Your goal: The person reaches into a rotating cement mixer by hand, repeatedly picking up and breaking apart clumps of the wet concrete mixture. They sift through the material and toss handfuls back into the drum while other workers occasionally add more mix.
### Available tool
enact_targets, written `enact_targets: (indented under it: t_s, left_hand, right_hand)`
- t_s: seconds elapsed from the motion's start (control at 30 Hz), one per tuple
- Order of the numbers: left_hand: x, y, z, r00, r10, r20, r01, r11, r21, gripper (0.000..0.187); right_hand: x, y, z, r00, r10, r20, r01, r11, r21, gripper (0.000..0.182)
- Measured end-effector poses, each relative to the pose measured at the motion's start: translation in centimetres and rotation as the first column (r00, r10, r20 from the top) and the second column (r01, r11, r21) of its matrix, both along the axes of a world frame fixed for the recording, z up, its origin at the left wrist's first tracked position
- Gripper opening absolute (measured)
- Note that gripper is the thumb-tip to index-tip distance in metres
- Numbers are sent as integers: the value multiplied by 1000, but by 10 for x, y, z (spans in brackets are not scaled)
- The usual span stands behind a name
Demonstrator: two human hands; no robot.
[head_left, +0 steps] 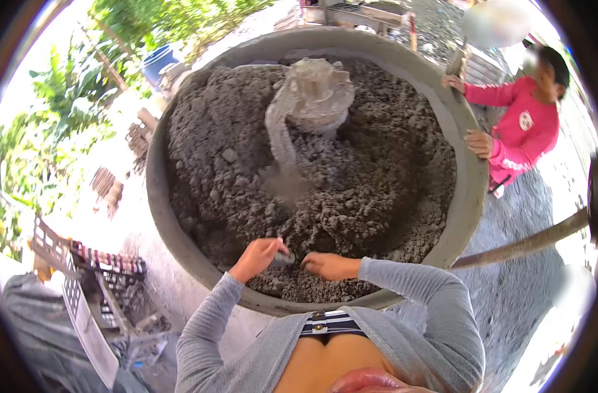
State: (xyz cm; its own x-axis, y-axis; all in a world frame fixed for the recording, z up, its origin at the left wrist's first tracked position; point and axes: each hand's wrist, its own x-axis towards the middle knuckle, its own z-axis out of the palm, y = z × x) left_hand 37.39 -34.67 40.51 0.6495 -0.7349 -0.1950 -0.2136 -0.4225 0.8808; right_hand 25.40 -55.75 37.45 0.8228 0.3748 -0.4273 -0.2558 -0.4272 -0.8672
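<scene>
The left hand (pixel 256 259) is partly closed with a small grey lump (pixel 284 258) at its fingertips, over the dark crumbly mix (pixel 246 164) filling a round grey concrete-like tub (pixel 160 190). The caked, pale curved arm (pixel 280 134) reaches down near both hands, and if it swung round it could strike them; the right hand (pixel 332 266) has fingers curled, its grasp too blurred to tell, while a person in pink (pixel 525 121) rests 2 hands on the rim.
</scene>
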Motion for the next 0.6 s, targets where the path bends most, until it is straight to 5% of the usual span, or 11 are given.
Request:
enact_targets:
  t_s: [0.03,0.07,0.1,0.17,0.27,0.3,0.37,0.4,0.53,0.6]
  left_hand:
    - [1,-1,6,996,89,23,-84,981,-177,38]
    - [-2,-5,17,979,173,112,-141,958,-249,31]
    - [-7,-12,27,959,188,212,-104,930,-353,23]
    - [-22,-24,48,934,92,345,46,927,-371,18]
    - [-40,-35,63,866,-170,470,290,937,-197,25]
    - [-44,-36,64,833,-192,519,338,919,-202,26]
    - [-38,-38,64,870,-131,475,304,901,-308,26]
    - [-32,-33,66,895,-119,430,305,866,-395,27]
    - [20,17,69,796,209,568,-2,939,-343,33]
    - [44,67,61,686,309,658,-237,951,-200,35]
  right_hand:
    - [6,-3,-18,979,-172,-109,187,971,150,38]
    - [8,-5,18,852,-266,-451,447,817,364,40]
    - [13,-9,20,703,-151,-695,608,635,477,44]
    - [17,5,66,581,-82,-810,745,453,489,58]
    - [20,3,68,618,-39,-785,769,238,594,56]
    - [20,5,69,617,-24,-787,760,278,587,56]
    - [20,10,72,541,-336,-771,839,151,523,39]
    - [24,4,74,524,-333,-784,847,104,521,36]
    - [25,-40,123,514,-548,-659,753,-79,653,29]
    - [7,-74,160,435,-856,-281,519,-17,855,37]
